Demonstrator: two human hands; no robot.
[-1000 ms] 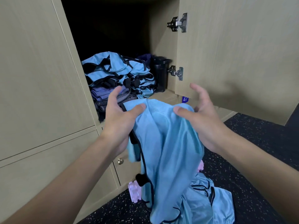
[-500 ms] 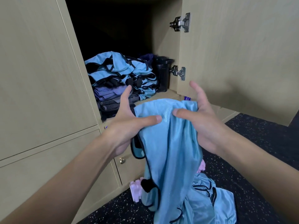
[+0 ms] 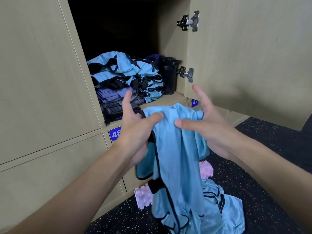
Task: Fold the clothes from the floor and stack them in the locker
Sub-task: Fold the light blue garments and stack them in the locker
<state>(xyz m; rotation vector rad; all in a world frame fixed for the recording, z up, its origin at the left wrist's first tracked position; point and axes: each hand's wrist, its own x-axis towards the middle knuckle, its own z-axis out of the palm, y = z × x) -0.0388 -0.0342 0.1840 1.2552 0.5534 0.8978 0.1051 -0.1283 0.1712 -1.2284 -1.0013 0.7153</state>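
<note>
Between left hand [image 3: 136,132] and right hand [image 3: 209,130], a light-blue black-trimmed mesh vest [image 3: 179,157] is bunching; both are pinching it, thumbs edging closer than before, so folding's starting.

Left hand [image 3: 135,127] and right hand [image 3: 209,127] pinch blue garment [image 3: 177,157] at top, thumbs on front, fingers spread. Black-trimmed cloth hangs in front of blue pile [image 3: 231,210] on floor. Open locker [image 3: 170,39] ahead: folded stack [image 3: 125,81], black bin [image 3: 169,76] just beside. Pink foam block [image 3: 143,197] on floor.
</note>
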